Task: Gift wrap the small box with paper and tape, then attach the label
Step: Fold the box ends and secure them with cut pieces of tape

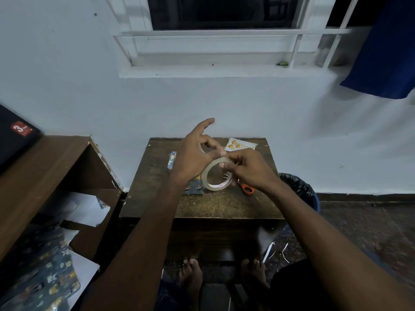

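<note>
Your right hand [248,170] holds the roll of clear tape [216,176] upright above the middle of the desk [202,205], its fingers curled round the roll's top right rim. Your left hand [193,153] meets it at the top of the roll, thumb and a bent finger pinching there at what seems to be the tape's loose end, while the forefinger sticks straight out toward the wall. Beneath your left wrist lies the small box in blue patterned wrapping paper [193,187], mostly hidden by your arm, so you cannot tell how far it is wrapped. Orange-handled scissors [247,189] lie on the desk just right of the tape, partly under your right hand. A white label with yellow shapes [239,145] rests near the far right corner. By the desk's right edge stands a blue bin lined with a black bag [301,189]; its contents do not show. In the open wooden shelf [45,167] on your left sit crumpled sheets of the same blue paper [45,277], white side showing in places.
</note>
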